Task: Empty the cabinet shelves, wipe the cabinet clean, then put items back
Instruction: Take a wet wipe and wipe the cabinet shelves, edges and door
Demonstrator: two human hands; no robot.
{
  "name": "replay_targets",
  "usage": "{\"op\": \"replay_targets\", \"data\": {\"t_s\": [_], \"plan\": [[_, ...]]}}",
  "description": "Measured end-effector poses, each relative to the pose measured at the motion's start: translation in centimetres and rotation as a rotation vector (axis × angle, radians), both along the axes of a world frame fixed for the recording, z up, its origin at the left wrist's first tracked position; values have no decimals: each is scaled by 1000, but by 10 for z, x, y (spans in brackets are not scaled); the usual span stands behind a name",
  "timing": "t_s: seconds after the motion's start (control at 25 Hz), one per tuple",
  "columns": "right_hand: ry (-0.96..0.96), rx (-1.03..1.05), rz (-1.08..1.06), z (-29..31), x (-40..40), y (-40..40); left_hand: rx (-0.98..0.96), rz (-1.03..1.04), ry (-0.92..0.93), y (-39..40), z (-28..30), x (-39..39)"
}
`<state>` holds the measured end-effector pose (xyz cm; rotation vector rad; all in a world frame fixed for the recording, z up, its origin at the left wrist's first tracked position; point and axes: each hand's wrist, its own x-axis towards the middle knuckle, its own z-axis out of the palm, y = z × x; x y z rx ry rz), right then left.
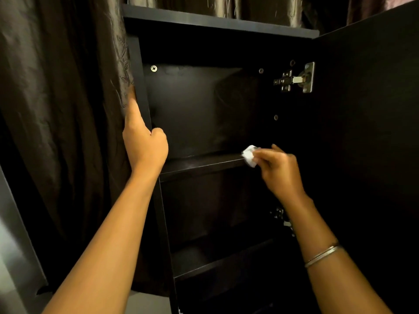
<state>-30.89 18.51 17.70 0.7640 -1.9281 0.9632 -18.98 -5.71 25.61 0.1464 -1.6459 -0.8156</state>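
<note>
Cabinet (145, 53) stands open in front of you, dark inside, with its door (367, 132) swung out to the right. Your left hand (145, 141) holds the left side panel: the fingers go around its outer edge next to the curtain (63, 91), and the thumb is curled on the inner face. Your right hand (278, 168) pinches a small white wipe (249, 156) between the fingertips and presses it on the upper shelf (204, 164), near its right end. The lower shelf (217, 261) shows below. A metal hinge (297, 79) sits at the top right, and a thin bangle (322, 254) is on your right wrist.
</note>
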Motion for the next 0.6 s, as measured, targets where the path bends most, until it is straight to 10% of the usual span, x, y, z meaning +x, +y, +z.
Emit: {"op": "replay_targets", "data": {"t_s": [0.32,0.6], "plan": [[169,395,316,23,91,-120,18,-5,6,5,3,6],[-537,683,-233,86,-38,-12,-32,26,27,0,-2,1]]}}
